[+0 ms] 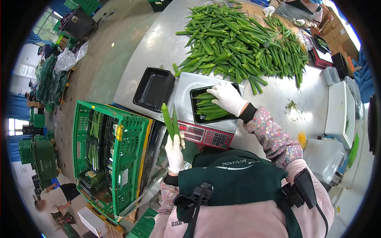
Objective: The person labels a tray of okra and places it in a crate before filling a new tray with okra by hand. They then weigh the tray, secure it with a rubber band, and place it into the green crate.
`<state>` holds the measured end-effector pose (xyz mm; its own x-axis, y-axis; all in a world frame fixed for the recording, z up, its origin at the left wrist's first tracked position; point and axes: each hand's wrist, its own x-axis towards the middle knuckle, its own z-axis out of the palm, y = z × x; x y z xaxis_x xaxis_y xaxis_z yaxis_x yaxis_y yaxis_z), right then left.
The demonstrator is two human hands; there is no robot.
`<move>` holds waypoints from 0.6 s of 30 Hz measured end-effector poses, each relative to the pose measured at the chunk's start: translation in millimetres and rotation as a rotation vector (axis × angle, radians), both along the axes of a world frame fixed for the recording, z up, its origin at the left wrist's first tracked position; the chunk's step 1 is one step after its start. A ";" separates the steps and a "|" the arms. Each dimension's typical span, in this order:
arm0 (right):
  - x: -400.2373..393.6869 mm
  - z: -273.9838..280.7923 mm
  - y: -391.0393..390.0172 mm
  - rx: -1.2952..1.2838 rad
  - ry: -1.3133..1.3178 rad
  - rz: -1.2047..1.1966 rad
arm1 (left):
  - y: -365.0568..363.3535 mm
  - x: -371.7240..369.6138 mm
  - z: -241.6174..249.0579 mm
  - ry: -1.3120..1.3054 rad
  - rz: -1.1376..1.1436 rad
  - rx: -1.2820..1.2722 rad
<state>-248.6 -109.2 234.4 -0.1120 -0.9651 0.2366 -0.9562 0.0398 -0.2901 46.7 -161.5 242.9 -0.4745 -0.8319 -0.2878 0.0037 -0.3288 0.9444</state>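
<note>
Left hand [174, 152] grips two okra pods [170, 120]; right hand [227, 97], fingers seemingly flat, presses tray okra [208, 108]

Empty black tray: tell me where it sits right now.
The empty black tray lies on the metal table, just left of the scale and below-left of the okra pile.

Two black trays [154, 88], one scale [206, 135], one green crate [119, 154], two okra pods [170, 121] held up.
</note>
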 end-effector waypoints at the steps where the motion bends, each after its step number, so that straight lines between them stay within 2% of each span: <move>1: 0.5 -0.7 1.7 0.001 0.001 0.004 | -0.4 0.0 -0.2 -0.032 -0.010 -0.042; 5: 10.4 12.7 24.1 -0.265 -0.215 -0.136 | 6.4 -2.2 -3.7 -0.103 -0.091 -0.097; 7: 29.2 24.2 47.4 -0.128 -0.450 -0.185 | 18.0 -9.8 -8.4 -0.069 -0.145 -0.129; 9: 50.8 41.8 68.7 0.079 -0.888 -0.054 | 31.1 -20.4 -8.7 -0.045 -0.259 -0.053; 10: 61.0 44.6 80.1 0.191 -0.964 -0.046 | 39.3 -28.6 -8.4 -0.111 -0.318 -0.184; 11: 73.9 34.4 86.9 0.130 -1.148 0.024 | 47.8 -37.1 -7.3 -0.180 -0.375 -0.314; 13: 88.3 36.9 92.3 0.169 -1.361 -0.065 | 59.9 -53.4 -0.7 -0.233 -0.471 -0.295; 14: 91.9 22.5 95.0 0.124 -1.712 -0.156 | 61.4 -60.1 0.4 -0.217 -0.517 -0.259; 15: 93.1 23.0 95.6 0.035 -1.675 -0.270 | 60.5 -66.9 2.2 -0.199 -0.565 -0.222; 16: 91.0 25.7 98.2 0.048 -1.793 -0.282 | 58.9 -73.7 11.2 -0.264 -0.641 -0.145; 17: 87.1 28.7 102.2 0.058 -1.907 -0.296 | 61.0 -76.3 -0.9 -0.281 -0.686 -0.112; 18: 83.9 30.0 107.0 0.062 -1.869 -0.306 | 61.9 -79.3 -1.5 -0.272 -0.711 -0.237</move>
<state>-164.7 -2.2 264.5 -0.2940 -0.8663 -0.4039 0.5811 0.1735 -0.7952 -32.6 -99.6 241.4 -0.8532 -0.4094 -0.3232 -0.3721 0.0435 0.9272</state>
